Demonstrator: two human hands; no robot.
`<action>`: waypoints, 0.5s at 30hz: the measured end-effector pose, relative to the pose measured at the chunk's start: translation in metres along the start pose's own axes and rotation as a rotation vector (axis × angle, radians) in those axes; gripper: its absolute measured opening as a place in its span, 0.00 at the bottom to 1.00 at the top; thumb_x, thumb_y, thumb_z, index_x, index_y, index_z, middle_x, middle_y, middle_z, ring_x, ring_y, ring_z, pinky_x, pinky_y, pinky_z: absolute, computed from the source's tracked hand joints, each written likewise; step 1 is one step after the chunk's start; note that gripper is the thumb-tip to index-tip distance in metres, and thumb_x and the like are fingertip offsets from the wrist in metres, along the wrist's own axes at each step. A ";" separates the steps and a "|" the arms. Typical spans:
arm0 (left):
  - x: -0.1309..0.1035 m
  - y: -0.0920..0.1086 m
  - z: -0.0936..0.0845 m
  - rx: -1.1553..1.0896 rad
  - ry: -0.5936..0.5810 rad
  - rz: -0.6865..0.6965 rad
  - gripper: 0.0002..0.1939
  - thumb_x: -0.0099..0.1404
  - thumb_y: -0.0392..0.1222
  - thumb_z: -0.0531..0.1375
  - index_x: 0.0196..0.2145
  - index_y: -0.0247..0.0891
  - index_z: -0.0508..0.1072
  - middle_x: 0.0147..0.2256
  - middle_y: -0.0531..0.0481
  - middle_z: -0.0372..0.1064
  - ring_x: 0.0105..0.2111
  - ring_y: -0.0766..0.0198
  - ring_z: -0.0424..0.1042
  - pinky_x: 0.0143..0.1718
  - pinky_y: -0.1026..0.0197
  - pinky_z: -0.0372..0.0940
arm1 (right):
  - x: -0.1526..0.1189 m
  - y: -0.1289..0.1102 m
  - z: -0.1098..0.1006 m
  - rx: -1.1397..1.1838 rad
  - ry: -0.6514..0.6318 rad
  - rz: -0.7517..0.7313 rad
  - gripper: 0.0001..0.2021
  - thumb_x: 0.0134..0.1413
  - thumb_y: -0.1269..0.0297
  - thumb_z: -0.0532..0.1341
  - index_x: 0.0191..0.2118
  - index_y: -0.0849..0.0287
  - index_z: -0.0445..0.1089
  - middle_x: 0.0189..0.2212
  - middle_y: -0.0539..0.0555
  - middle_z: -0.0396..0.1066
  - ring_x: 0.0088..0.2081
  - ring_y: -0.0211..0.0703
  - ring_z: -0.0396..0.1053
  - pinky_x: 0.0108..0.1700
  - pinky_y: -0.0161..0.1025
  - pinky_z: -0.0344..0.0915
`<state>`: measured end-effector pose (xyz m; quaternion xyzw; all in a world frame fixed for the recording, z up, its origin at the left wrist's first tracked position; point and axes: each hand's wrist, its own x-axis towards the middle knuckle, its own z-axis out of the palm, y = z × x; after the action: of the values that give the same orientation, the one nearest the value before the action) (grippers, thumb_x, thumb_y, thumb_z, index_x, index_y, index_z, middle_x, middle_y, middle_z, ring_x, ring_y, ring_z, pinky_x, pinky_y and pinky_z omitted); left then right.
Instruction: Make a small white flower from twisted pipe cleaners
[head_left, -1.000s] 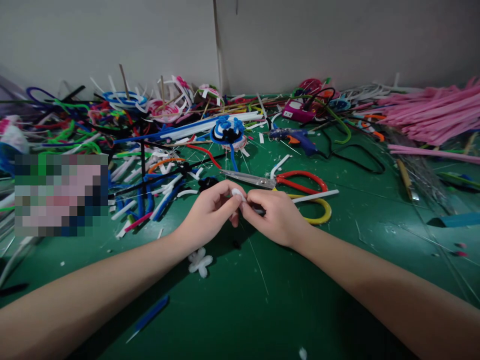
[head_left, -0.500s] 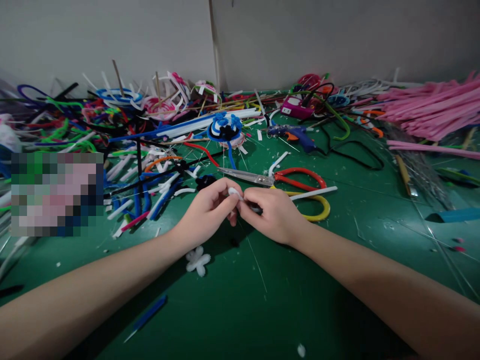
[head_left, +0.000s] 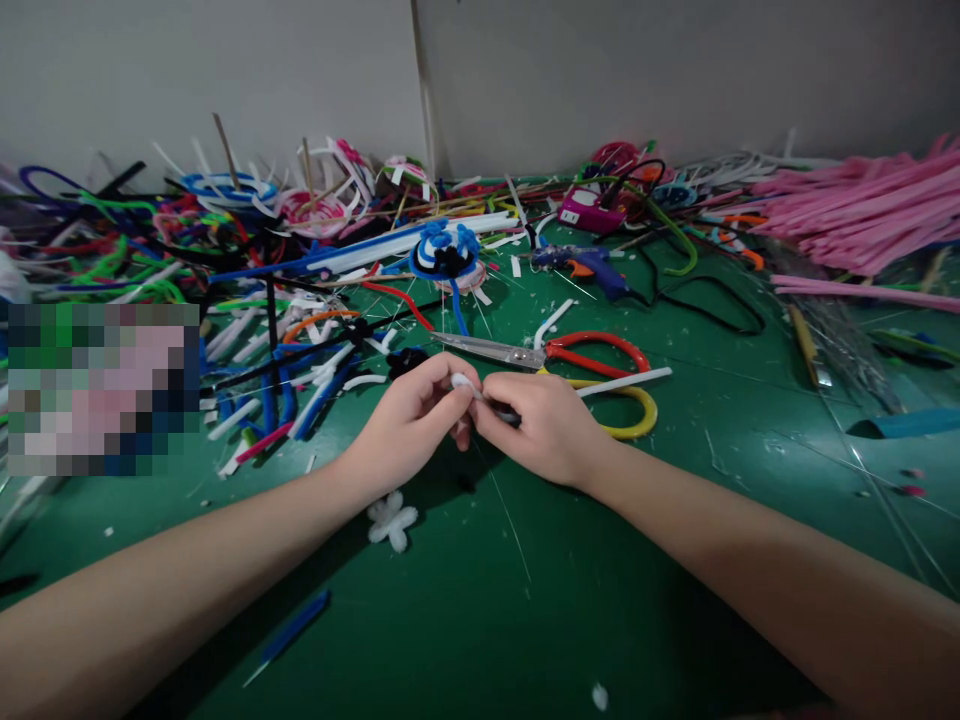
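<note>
Between my two hands is a white pipe cleaner (head_left: pixel 465 384), with a small bend showing at the fingertips and a long straight end sticking out past my right wrist. My left hand (head_left: pixel 411 420) pinches the bent part between thumb and forefinger. My right hand (head_left: pixel 536 425) is closed on the same stem close by, its fingers partly hidden. Just behind the right hand lie open-handled scissors (head_left: pixel 600 352) with one red and one yellow loop. A white fuzzy flower shape (head_left: pixel 393 521) rests on the green table below my left wrist.
A blue-handled pointed tool (head_left: pixel 296 625) lies at the front left. Behind are cut pipe cleaner pieces (head_left: pixel 274 390), a blue and white craft piece (head_left: pixel 445 255), a blue glue gun (head_left: pixel 589 268), a magenta power block (head_left: pixel 591 208) and a pink pipe cleaner bundle (head_left: pixel 870 205).
Both hands keep nearly the same pinch on the white pipe cleaner. The whole view has shifted slightly, so things appear a little farther left.
</note>
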<state>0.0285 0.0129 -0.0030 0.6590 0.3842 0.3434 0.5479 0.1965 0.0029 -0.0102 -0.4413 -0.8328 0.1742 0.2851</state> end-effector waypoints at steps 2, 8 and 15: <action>0.000 0.000 0.000 0.006 0.002 -0.004 0.05 0.66 0.36 0.51 0.32 0.36 0.64 0.21 0.57 0.64 0.20 0.72 0.68 0.23 0.69 0.64 | 0.000 0.000 0.000 -0.001 -0.003 0.001 0.14 0.59 0.62 0.52 0.23 0.60 0.57 0.20 0.46 0.58 0.23 0.31 0.54 0.26 0.33 0.46; 0.001 0.002 0.000 0.025 0.015 -0.005 0.06 0.67 0.35 0.51 0.32 0.36 0.65 0.21 0.57 0.63 0.19 0.72 0.68 0.23 0.70 0.64 | 0.000 0.001 0.001 -0.012 -0.029 -0.037 0.14 0.61 0.62 0.50 0.25 0.61 0.60 0.21 0.47 0.60 0.23 0.32 0.56 0.27 0.33 0.46; 0.001 0.001 0.000 0.019 0.008 -0.004 0.05 0.66 0.35 0.51 0.32 0.36 0.64 0.21 0.57 0.63 0.20 0.73 0.68 0.23 0.70 0.64 | 0.000 0.001 0.001 -0.001 -0.016 -0.037 0.14 0.60 0.63 0.51 0.24 0.61 0.60 0.21 0.47 0.60 0.23 0.31 0.55 0.26 0.33 0.46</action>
<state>0.0296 0.0136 -0.0018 0.6621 0.3908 0.3414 0.5407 0.1970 0.0034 -0.0115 -0.4244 -0.8432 0.1721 0.2815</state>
